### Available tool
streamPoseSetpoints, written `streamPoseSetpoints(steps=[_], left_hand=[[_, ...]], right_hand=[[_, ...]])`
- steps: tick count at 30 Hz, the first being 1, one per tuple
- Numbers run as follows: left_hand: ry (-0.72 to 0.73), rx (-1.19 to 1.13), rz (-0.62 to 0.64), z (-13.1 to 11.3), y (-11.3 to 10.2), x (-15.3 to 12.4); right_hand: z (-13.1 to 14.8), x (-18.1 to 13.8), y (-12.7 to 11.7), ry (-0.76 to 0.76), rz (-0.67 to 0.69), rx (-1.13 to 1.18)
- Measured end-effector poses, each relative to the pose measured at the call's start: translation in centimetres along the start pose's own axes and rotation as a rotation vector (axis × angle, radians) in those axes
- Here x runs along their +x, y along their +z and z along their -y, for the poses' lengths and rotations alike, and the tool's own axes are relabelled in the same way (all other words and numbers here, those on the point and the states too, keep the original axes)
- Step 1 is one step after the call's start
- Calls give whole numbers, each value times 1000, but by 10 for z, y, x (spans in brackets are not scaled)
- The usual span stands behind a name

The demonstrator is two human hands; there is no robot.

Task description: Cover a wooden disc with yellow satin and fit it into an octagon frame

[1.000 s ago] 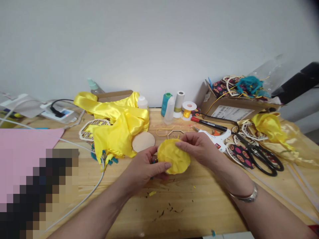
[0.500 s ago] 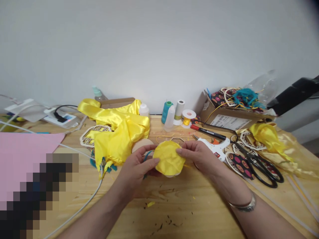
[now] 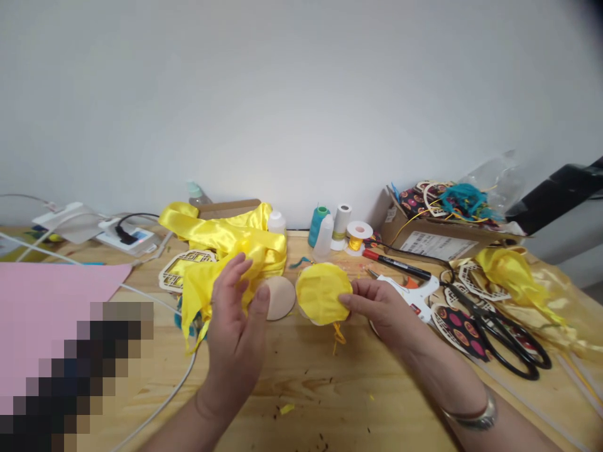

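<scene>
Between thumb and fingers, my right hand grips the right edge of a round disc covered in yellow satin. A short orange-yellow cord dangles below it. To the left my left hand is raised with its fingers apart, holding nothing. A bare pale wooden disc lies on the table between the two hands. Behind my left hand, a heap of yellow satin partly covers a cut-out lattice piece.
Black scissors, a white glue gun and a red-capped black marker lie on the right. Thread spools and a clear bottle stand at the back. A cardboard box holds patterned pieces. White cables cross the left.
My left hand has let go of the yellow disc and moved left, its fingers opening. The blue-green strand it held now lies behind the disc. The view has tilted slightly upward.
</scene>
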State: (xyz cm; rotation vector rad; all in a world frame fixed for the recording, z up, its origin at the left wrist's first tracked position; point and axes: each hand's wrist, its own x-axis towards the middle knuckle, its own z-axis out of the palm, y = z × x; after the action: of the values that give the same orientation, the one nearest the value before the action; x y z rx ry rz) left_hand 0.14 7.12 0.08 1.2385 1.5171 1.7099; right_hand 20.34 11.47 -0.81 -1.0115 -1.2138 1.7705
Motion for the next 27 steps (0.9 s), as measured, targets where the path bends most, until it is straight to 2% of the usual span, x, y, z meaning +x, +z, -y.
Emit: streamPoseSetpoints(steps=[1, 2, 3, 5, 7, 9, 13, 19, 24, 27], left_hand=[[62, 53, -27, 0, 0, 0], [64, 73, -23, 1, -1, 0], [-5, 54, 31, 1, 0, 0], [-285, -98, 227, 4, 2, 1], [-553, -349, 463, 6, 5, 1], [-691, -539, 545, 9, 8, 0], [-730, -669, 524, 11, 10, -3], [-737, -609, 438, 10, 7, -2], [-742, -603, 438, 10, 6, -1], [-765, -597, 464, 10, 6, -1]], right_hand=[[0, 0, 1, -14, -34, -5], [0, 0, 2, -25, -61, -11], [1, 0, 3, -33, -77, -20], [0, 0, 7, -43, -78, -38], [-2, 0, 11, -38, -63, -49], [-5, -1, 16, -21, -58, -73], [-13, -3, 25, -3, -67, -153], [-18, -5, 30, 29, -51, -231], [-16, -6, 31, 46, -54, -249], [-13, -7, 30, 69, -1, -220]])
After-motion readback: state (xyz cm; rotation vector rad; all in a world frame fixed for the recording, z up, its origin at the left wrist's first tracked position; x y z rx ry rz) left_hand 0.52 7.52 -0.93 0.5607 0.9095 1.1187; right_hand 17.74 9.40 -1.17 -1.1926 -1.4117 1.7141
